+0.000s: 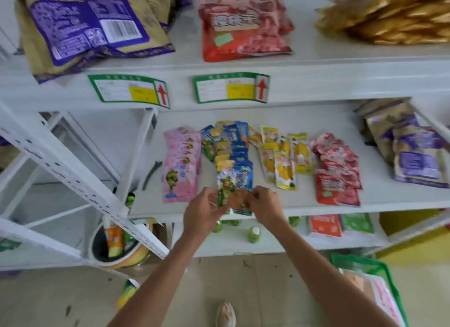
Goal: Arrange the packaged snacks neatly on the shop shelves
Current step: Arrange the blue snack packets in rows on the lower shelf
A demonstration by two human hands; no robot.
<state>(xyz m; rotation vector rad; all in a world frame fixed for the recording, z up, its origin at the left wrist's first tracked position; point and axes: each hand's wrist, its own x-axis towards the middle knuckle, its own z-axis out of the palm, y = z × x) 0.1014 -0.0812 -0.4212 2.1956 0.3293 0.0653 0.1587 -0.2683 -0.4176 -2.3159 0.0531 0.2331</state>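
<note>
Both hands, left hand and right hand, pinch the shiny blue-and-green snack packet by its sides, probably to align it with the overlapping blue row on the white shelf.

Bright, even light; blurred, bowed edges.

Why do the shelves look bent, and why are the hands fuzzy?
Head view: the wide-angle lens bows the white shelf edge and uprights; the left hand, right hand and the blue snack packet they hold are smeared by motion blur; lighting is soft and even, with small glints on the foil.
</note>
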